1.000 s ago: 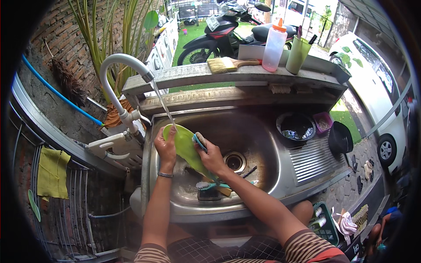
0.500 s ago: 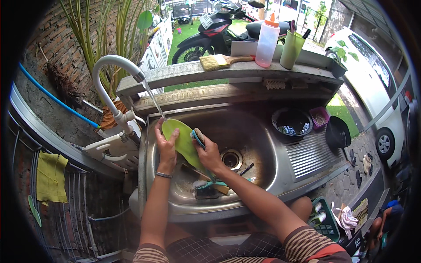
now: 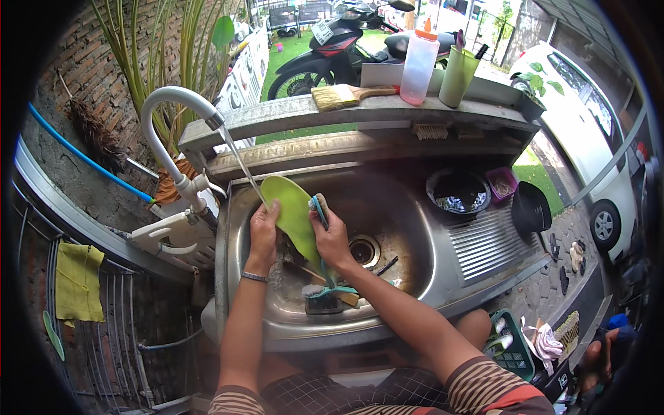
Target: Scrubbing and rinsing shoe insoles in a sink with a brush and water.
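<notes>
Over the steel sink (image 3: 409, 277), my left hand (image 3: 261, 238) grips a lime-green shoe insole (image 3: 290, 204) by its left edge. The insole is tilted up beside the stream from the white tap (image 3: 160, 97). My right hand (image 3: 333, 240) is closed on a small blue-backed scrub brush (image 3: 319, 209), held at the insole's right side. Part of that brush is hidden by my fingers. Below, in the basin, lie a teal-handled brush (image 3: 330, 291), a wooden-handled tool and a dark slim stick (image 3: 387, 265) near the drain (image 3: 364, 250).
On the ledge are a paintbrush (image 3: 342, 95), a squeeze bottle (image 3: 420, 66) and a green cup (image 3: 458, 75). A black bowl (image 3: 456, 192), a purple container (image 3: 501, 184) and a black tub (image 3: 531, 207) stand by the drainboard (image 3: 491, 243). Another person (image 3: 602, 353) is at lower right.
The insole has turned more upright and shifted slightly right, its top now right of the water stream. My right hand and brush have moved slightly, and the brush now points more upward.
</notes>
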